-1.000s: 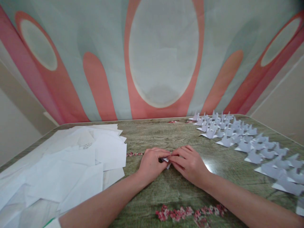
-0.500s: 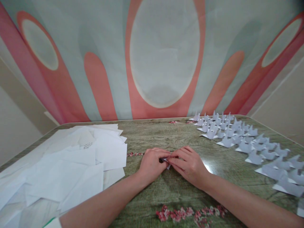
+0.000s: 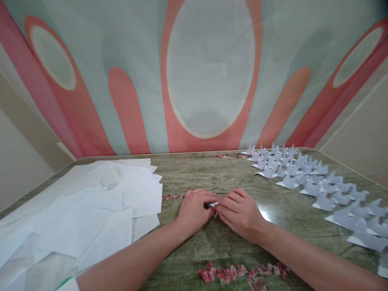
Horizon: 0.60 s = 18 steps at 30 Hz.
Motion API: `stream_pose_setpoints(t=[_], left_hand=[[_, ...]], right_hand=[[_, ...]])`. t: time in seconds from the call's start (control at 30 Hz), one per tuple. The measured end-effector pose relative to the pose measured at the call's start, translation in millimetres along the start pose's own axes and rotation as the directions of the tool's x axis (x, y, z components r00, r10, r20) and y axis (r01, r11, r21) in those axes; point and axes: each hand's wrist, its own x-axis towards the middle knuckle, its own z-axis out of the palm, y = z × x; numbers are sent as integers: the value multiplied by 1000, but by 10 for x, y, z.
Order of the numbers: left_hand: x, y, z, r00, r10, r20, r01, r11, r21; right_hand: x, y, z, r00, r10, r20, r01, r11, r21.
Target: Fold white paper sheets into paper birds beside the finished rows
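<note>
Far to the left of the grip, we see a broad, overlapping heap of white paper sheets (image 3: 91, 220), its corners jutting out at various angles; 1 sheet carries small dark writing (image 3: 112, 186), too small for us to read. On the near side of that heap, toward us, a white sleeve with a green edge (image 3: 68, 285) shows at the end of the left forearm. Just left of the grip, a thin strip of printed pink blossoms (image 3: 172, 197) runs up toward the fingers.

The left hand (image 3: 196, 208) comes next, pinching the left side of 1 small folded white paper (image 3: 213, 205) between its thumb and fingers. That folded paper sits in the middle of the grip, low over the wood-grain table (image 3: 188, 173), with only a narrow part and a small point showing; we cannot make out its full shape. The right hand (image 3: 241, 212) has its fingers bunched over the paper's right end, so both hands are grasping the same piece, their fingertips close together.

Nearer to us than the grip, a larger pink blossom print (image 3: 224, 273) spreads across the tabletop. Just right of the grip lies a bright patch of glare (image 3: 265, 213), and well to the right stand rows of white origami cranes (image 3: 312, 186). Beyond the grip, behind the table, we see a coral-and-grey-green patterned backdrop (image 3: 138, 48) stretching from left to right.
</note>
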Motion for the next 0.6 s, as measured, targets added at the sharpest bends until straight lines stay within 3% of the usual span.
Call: stream_pose_setpoints(t=[0.3,0.4,0.5,0.6], left_hand=[[-33,15,-7,998,51,20,-53,995,84],[-57,55,-31,995,94,36,-98,985,139],[-74,88,-45,989,136,55,-144,970,196],[-86,107,-50,984,156,80,-171,957,236]], right_hand=[[7,-29,-88,1000,5,-14,-4,994,109],[-15,37,-99,983,178,-43,-166,967,192],[-72,148,-57,920,388,-44,-367,897,245],[-133,227,-6,899,438,9,-420,856,301]])
